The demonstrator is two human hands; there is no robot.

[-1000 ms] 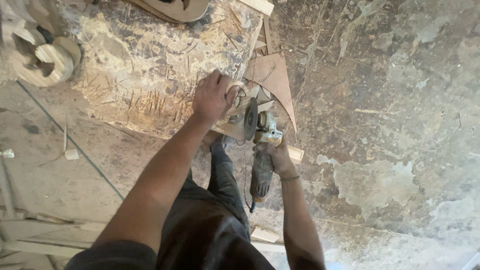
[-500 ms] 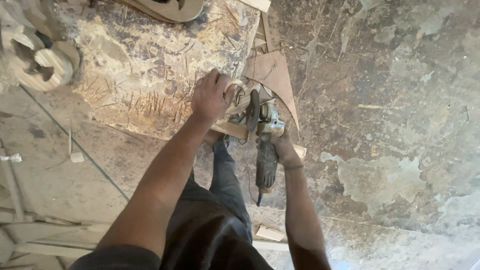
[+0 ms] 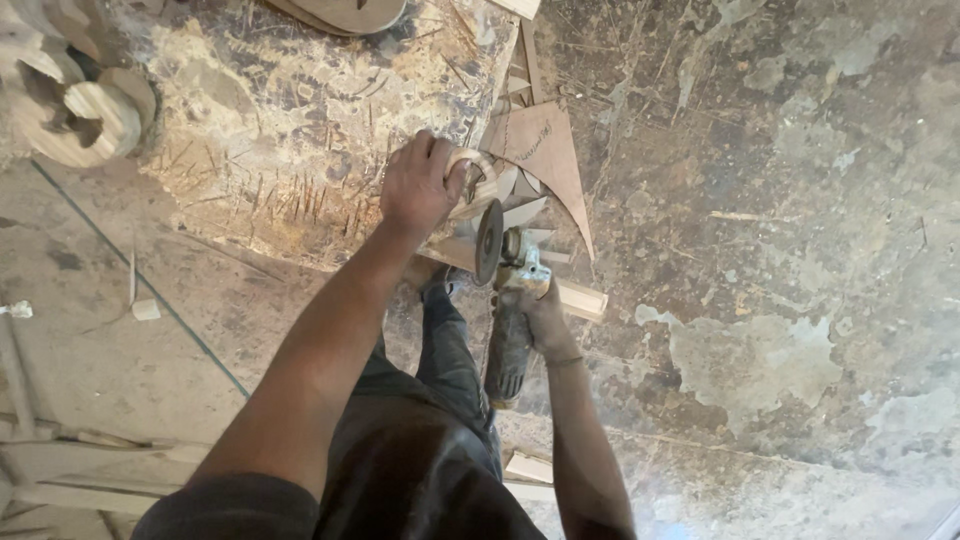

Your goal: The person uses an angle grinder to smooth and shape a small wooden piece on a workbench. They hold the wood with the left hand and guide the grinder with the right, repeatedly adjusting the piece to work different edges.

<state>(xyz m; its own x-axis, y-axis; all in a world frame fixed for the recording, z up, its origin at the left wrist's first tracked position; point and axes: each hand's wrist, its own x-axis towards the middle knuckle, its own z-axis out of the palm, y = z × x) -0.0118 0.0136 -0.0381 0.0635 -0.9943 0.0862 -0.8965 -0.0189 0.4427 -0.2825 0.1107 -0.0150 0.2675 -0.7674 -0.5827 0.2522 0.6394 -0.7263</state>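
Left hand: your left hand [image 3: 418,185] is closed over a small pale curved wooden ring piece [image 3: 478,180], pinning it at the near right corner of the board.
Right hand: your right hand [image 3: 535,305] is wrapped fully around the body of the dusty handheld angle grinder [image 3: 510,325]; its dark disc [image 3: 489,242] stands on edge, just beside the wooden piece.
Workpiece location: the ring piece sits at the edge of the large scarred, sawdust-covered plywood board [image 3: 270,120], left of the thin brown curved triangular offcut [image 3: 545,150] on the floor.
Handling: judge the piece light, stiff and brittle along thin sections; it can chip or kick free under the disc. Grip it on the side away from the disc, fingers clear of the rim.
Grinder handling: judge it heavy for one hand; hold the body firmly.
Surroundings: a pale wood strip [image 3: 580,295] lies under the grinder; a round carved wooden part [image 3: 85,115] lies far left; the stained concrete floor [image 3: 780,300] extends right.
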